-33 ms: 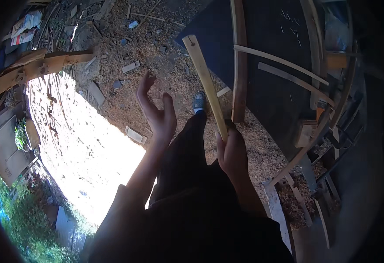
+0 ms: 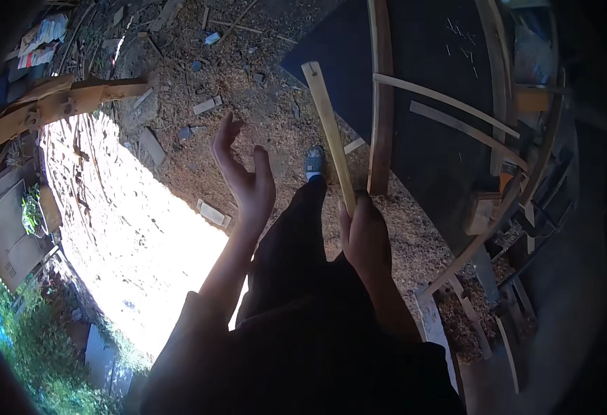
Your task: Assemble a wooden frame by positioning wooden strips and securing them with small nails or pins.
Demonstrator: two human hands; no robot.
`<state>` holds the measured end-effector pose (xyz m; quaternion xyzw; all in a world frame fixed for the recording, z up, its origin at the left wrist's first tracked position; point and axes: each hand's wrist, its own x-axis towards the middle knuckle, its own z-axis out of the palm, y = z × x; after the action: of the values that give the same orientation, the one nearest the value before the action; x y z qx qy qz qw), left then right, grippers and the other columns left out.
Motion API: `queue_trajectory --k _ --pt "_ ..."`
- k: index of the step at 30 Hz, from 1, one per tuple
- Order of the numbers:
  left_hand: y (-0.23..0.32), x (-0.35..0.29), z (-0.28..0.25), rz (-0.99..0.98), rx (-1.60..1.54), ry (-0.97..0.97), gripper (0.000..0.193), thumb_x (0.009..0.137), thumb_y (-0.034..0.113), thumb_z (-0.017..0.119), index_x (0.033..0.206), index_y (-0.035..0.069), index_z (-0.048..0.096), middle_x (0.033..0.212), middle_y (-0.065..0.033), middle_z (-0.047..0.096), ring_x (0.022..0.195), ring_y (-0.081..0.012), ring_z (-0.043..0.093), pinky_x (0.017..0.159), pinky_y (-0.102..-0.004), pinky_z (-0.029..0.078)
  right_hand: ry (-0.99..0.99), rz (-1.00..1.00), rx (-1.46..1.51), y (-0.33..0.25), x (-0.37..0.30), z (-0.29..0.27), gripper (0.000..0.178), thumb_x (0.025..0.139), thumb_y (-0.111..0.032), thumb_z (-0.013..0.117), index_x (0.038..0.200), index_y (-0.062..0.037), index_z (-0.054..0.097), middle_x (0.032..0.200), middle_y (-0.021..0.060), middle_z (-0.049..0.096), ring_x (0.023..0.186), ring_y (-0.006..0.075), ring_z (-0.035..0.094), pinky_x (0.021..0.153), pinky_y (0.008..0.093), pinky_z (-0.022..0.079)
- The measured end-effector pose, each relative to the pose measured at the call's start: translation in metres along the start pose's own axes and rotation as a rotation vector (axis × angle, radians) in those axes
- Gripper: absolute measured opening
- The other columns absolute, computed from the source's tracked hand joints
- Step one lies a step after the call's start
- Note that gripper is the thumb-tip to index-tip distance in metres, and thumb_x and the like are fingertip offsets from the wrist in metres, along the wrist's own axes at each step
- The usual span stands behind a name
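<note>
My right hand [image 2: 368, 235] is wrapped round the lower end of a narrow, light-coloured wooden strip [image 2: 330, 135]. The strip points away from me, leaning slightly to the left, and a dark spot or hole shows near its far end. Nothing is in my left hand [image 2: 247, 181], which hovers over the ground with thumb and fingers apart and curved. The strip and my left hand do not touch. Below them, one shoe [image 2: 314, 160] stands on the chip-strewn ground.
At the right lies a dark panel [image 2: 435, 159] with a long timber [image 2: 381, 104], thin slats [image 2: 449, 104] and scattered nails [image 2: 464, 45]. Wood offcuts [image 2: 208, 105] litter the ground. A rough log beam [image 2: 61, 107] is at the left, beside a sunlit patch [image 2: 130, 228].
The far end of the wooden strip has swung slightly right and down. My left hand has shifted a little to the left, still empty.
</note>
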<state>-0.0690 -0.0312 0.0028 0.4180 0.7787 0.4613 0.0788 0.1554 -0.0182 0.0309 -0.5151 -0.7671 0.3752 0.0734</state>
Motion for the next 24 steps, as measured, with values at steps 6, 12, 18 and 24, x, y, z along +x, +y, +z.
queue_trajectory --k 6,12,18,24 --pt "-0.016 0.001 -0.020 -0.113 -0.056 0.068 0.058 0.092 0.000 0.054 0.149 0.004 0.046 0.137 -0.0129 0.051 0.127 -0.0252 0.052 0.111 -0.0420 0.040 0.081 -0.188 -0.031 -0.025 0.009 0.012 0.026 0.104 -0.020 0.063 0.119 -0.0012 0.054 0.077 0.0170 0.068 0.060 0.0366 0.069 0.050 0.0439 0.053" --pt "-0.022 -0.011 -0.018 -0.235 -0.151 0.080 0.056 0.090 -0.004 0.053 0.146 0.003 0.048 0.138 -0.0132 0.055 0.128 -0.0251 0.053 0.114 -0.0425 0.039 0.040 -0.005 -0.007 -0.007 0.018 0.049 0.029 0.105 -0.021 0.062 0.121 0.0016 0.053 0.076 0.0188 0.067 0.055 0.0366 0.067 0.047 0.0444 0.051" --pt "-0.026 -0.010 -0.015 -0.317 -0.199 0.060 0.053 0.090 -0.004 0.052 0.143 0.003 0.050 0.138 -0.0126 0.055 0.127 -0.0249 0.053 0.112 -0.0416 0.040 0.054 -0.106 -0.112 -0.006 0.016 0.041 0.030 0.108 -0.021 0.056 0.124 0.0037 0.051 0.065 0.0151 0.064 0.051 0.0348 0.065 0.043 0.0435 0.048" --pt "-0.024 -0.003 -0.009 -0.335 -0.238 0.081 0.052 0.089 -0.005 0.052 0.141 0.004 0.053 0.137 -0.0124 0.056 0.126 -0.0247 0.054 0.111 -0.0408 0.041 0.149 -0.202 0.049 -0.007 0.018 0.037 0.032 0.108 -0.022 0.055 0.123 0.0059 0.051 0.068 0.0187 0.065 0.056 0.0372 0.068 0.046 0.0458 0.051"
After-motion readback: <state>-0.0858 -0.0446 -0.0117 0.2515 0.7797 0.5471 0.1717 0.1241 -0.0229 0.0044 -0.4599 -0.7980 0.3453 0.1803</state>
